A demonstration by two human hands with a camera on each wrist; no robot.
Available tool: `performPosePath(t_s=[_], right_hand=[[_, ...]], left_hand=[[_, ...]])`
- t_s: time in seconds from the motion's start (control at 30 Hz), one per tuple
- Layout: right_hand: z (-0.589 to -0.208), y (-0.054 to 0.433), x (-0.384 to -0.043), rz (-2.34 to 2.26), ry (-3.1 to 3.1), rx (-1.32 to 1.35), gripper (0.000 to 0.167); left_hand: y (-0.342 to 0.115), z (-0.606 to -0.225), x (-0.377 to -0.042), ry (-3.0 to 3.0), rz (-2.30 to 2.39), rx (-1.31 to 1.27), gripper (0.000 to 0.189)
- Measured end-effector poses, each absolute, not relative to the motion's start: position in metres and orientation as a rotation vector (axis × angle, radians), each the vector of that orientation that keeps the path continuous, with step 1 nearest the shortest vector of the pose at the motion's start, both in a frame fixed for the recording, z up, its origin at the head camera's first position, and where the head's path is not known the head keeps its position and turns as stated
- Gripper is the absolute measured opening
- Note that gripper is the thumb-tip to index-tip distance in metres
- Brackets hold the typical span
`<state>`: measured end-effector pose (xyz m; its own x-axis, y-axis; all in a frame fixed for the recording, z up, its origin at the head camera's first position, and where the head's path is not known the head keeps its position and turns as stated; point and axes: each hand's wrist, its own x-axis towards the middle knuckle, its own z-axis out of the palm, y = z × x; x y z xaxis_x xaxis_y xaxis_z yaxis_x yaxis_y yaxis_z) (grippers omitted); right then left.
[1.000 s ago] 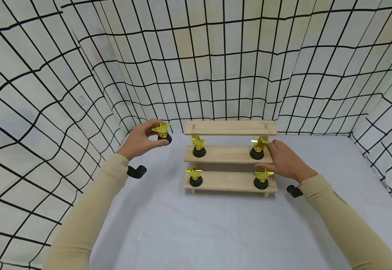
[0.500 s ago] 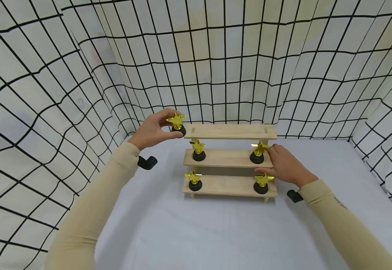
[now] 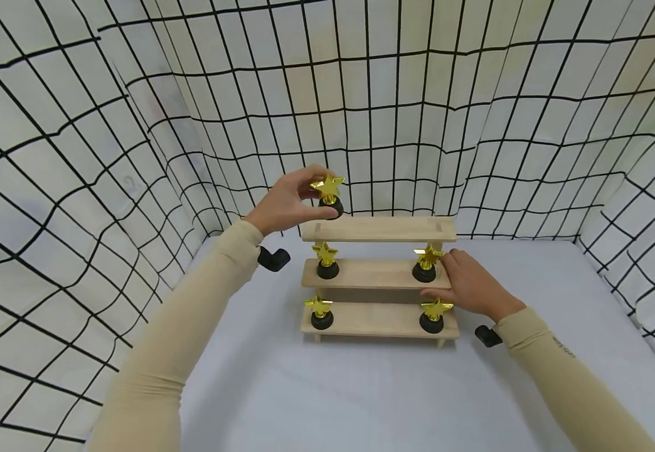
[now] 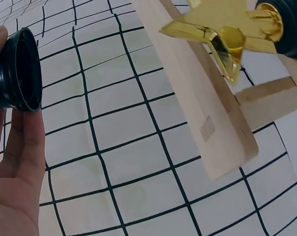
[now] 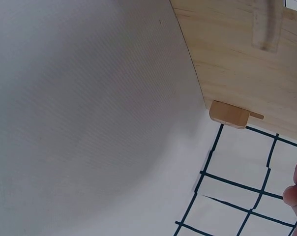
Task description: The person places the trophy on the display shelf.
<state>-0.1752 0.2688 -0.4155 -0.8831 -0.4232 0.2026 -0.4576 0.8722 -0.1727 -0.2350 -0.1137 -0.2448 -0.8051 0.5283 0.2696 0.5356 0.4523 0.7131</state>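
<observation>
My left hand (image 3: 290,201) pinches the black base of a gold star trophy (image 3: 329,187), held above the left end of the top tier of a three-tier wooden display stand (image 3: 381,228). In the left wrist view only the dark base (image 4: 25,71) of that trophy shows between the fingers. My right hand (image 3: 479,285) grips the right end of the middle tier; its fingertips partly show in the right wrist view. Two trophies stand on the middle tier, at left (image 3: 326,261) and right (image 3: 426,264). Two more sit on the bottom tier, left (image 3: 320,314) and right (image 3: 433,316).
The stand rests on a white-covered table (image 3: 384,395). A white wall with a black grid net (image 3: 384,125) rises behind the table and along both sides. A small black wrist device (image 3: 273,258) hangs below the left wrist, another (image 3: 487,336) below the right.
The left hand has carried its trophy rightward and up, from left of the stand to above the top tier's left end. The right hand keeps its hold; the head view has shifted slightly.
</observation>
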Motion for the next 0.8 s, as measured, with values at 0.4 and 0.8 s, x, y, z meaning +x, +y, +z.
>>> performPosePath(t_s=[0.4,0.8], right_hand=[[-0.412,0.272,-0.181,0.326,-2.890,0.680,0.088],[-0.420,0.273,-0.179,0.360,-2.912,0.664,0.092]], left_hand=[[-0.055,-0.242,-0.249,-2.680,-1.343,-1.101,0.061],[-0.023,-0.266,-0.265,-2.771,-1.374,-1.127,0.058]])
